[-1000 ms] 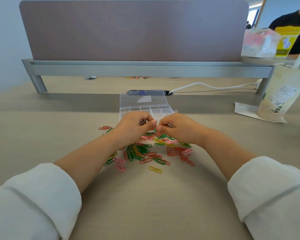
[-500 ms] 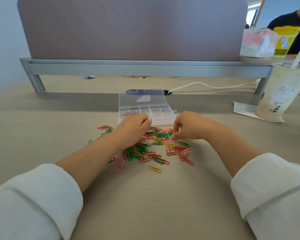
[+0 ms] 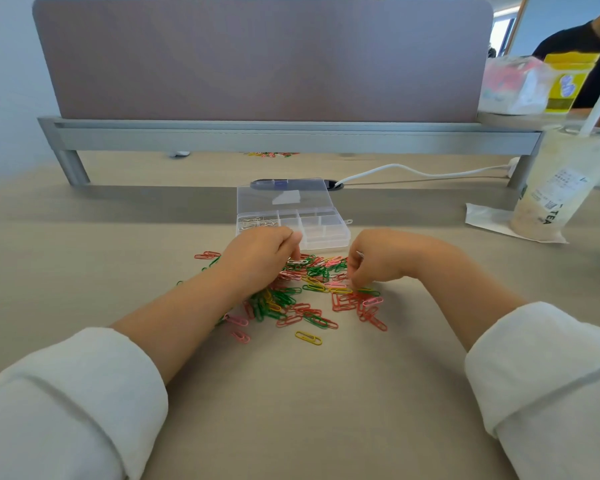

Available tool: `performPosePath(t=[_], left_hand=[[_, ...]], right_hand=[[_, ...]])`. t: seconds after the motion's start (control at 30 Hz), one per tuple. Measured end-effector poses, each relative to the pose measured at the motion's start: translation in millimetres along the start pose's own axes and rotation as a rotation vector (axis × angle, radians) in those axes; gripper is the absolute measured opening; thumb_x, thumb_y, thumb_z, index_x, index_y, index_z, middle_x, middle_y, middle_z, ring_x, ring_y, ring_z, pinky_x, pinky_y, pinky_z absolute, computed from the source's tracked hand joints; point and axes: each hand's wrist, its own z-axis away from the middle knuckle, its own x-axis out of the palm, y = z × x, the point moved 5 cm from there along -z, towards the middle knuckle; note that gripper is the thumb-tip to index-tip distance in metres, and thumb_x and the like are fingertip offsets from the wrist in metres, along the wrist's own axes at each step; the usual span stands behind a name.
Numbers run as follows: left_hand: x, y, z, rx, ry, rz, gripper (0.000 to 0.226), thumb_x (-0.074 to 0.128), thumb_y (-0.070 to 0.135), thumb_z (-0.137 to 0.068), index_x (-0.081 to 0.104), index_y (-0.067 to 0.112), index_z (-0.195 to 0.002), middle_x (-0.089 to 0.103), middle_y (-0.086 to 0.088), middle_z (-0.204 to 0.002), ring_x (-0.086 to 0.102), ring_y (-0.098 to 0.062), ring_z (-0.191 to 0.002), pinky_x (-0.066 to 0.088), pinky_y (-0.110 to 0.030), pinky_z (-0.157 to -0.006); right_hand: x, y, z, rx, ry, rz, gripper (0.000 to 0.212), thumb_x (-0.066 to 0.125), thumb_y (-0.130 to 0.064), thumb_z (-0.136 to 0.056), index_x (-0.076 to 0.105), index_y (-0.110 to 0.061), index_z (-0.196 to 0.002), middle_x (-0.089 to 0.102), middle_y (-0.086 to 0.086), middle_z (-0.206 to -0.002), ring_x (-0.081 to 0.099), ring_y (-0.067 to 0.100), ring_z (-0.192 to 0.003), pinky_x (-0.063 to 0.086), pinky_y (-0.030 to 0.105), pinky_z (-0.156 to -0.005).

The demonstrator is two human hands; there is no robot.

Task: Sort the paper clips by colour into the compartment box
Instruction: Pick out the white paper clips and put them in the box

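Here, the right hand (image 3: pixel 381 259) is pinching a silver clip (image 3: pixel 360 254) while the left hand (image 3: pixel 257 259), grip unclear, is digging into the paper clips (image 3: pixel 309 301) below, compartment box (image 3: pixel 326 233) just beyond, risking tangled colours lifting together.

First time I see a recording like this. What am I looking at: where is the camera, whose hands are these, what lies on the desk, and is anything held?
No robot here: a camera worn on a person's head looks down at their own two bare hands. The left hand and right hand both reach with curled fingers into a loose pile of paper clips, red, green, yellow and pink, on the desk. Just behind it lies a clear compartment box with its lid open; silvery clips sit in its rear left compartment. A drink cup stands at the right. Whether either hand pinches a clip I cannot tell: the fingertips are hidden.
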Motion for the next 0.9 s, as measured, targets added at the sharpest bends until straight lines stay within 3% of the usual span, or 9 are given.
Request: performPosePath(t=[0.07, 0.17, 0.3, 0.4, 0.5, 0.57, 0.63, 0.73, 0.9], left_hand=[[3, -4, -1, 0.027, 0.012, -0.108, 0.036, 0.027, 0.026, -0.100, 0.062, 0.019, -0.102, 0.064, 0.003, -0.103, 0.056, -0.017, -0.095, 0.039, -0.028, -0.078], [6, -11, -2, 0.048, 0.032, -0.169, 0.035, 0.026, 0.024, -0.101, 0.057, 0.023, -0.118, 0.061, 0.003, -0.121, 0.056, -0.018, -0.108, 0.043, -0.031, -0.085], [7, -9, -2, 0.108, -0.006, -0.282, 0.030, 0.039, 0.039, -0.096, 0.060, 0.030, -0.115, 0.066, 0.006, -0.106, 0.058, -0.016, -0.099, 0.043, -0.028, -0.072], [8, -8, -1, 0.112, -0.026, -0.330, 0.029, 0.046, 0.043, -0.092, 0.062, 0.032, -0.113, 0.066, 0.005, -0.096, 0.058, -0.017, -0.094, 0.038, -0.025, -0.066], [6, -8, -1, 0.097, -0.010, -0.310, 0.026, 0.049, 0.042, -0.091, 0.064, 0.030, -0.108, 0.065, 0.005, -0.091, 0.057, -0.017, -0.091, 0.036, -0.024, -0.065], [6, -9, 0, 0.092, -0.018, -0.271, 0.023, 0.052, 0.039, -0.090, 0.065, 0.029, -0.106, 0.061, 0.009, -0.079, 0.055, -0.015, -0.083, 0.036, -0.023, -0.065], [6, -10, 0, 0.072, -0.038, -0.212, 0.019, 0.056, 0.034, -0.089, 0.067, 0.028, -0.103, 0.055, 0.012, -0.070, 0.052, -0.012, -0.077, 0.037, -0.023, -0.066], [5, -12, -2, 0.043, -0.087, -0.135, 0.016, 0.059, 0.030, -0.085, 0.069, 0.027, -0.098, 0.067, 0.005, -0.091, 0.058, -0.013, -0.087, 0.042, -0.024, -0.073], [4, -12, -1, 0.045, -0.085, -0.152, 0.015, 0.060, 0.036, -0.085, 0.064, 0.025, -0.094, 0.060, 0.007, -0.090, 0.048, -0.010, -0.081, 0.037, -0.023, -0.071]], right_hand=[[2, 1, 0, 0.022, -0.034, -0.038, 0.013, 0.064, -0.019, -0.081, 0.067, -0.008, -0.087, 0.054, 0.002, -0.072, 0.042, 0.019, -0.059, 0.033, 0.022, -0.048], [0, 2, -1, 0.008, -0.008, -0.073, 0.014, 0.058, -0.020, -0.085, 0.064, -0.007, -0.086, 0.054, 0.004, -0.075, 0.042, 0.021, -0.064, 0.033, 0.023, -0.050], [-1, -4, -3, -0.041, 0.047, -0.088, 0.025, 0.037, -0.018, -0.096, 0.051, -0.005, -0.080, 0.054, 0.011, -0.085, 0.045, 0.023, -0.071, 0.035, 0.028, -0.052], [-2, -8, -4, -0.093, 0.118, -0.137, 0.026, 0.033, -0.016, -0.097, 0.037, -0.016, -0.071, 0.049, 0.005, -0.076, 0.045, 0.023, -0.075, 0.036, 0.030, -0.061], [2, -6, -5, -0.126, 0.102, -0.285, 0.005, 0.036, -0.014, -0.096, 0.041, -0.015, -0.096, 0.049, -0.001, -0.074, 0.044, 0.012, -0.063, 0.034, 0.024, -0.055], [3, -6, -7, -0.159, 0.126, -0.329, 0.016, 0.035, -0.012, -0.095, 0.045, -0.019, -0.106, 0.048, -0.005, -0.072, 0.043, 0.006, -0.060, 0.033, 0.019, -0.053], [1, -8, -8, -0.206, 0.178, -0.350, 0.020, 0.034, -0.012, -0.097, 0.052, -0.019, -0.098, 0.046, -0.006, -0.068, 0.040, 0.005, -0.056, 0.033, 0.011, -0.047], [0, -9, -11, -0.236, 0.225, -0.362, 0.028, 0.033, -0.017, -0.100, 0.052, -0.022, -0.079, 0.045, -0.004, -0.066, 0.039, 0.008, -0.056, 0.034, 0.010, -0.048], [4, -8, -13, -0.216, 0.268, -0.446, 0.043, 0.029, -0.027, -0.101, 0.036, -0.016, -0.060, 0.038, -0.001, -0.059, 0.034, 0.013, -0.053, 0.031, 0.027, -0.056]])
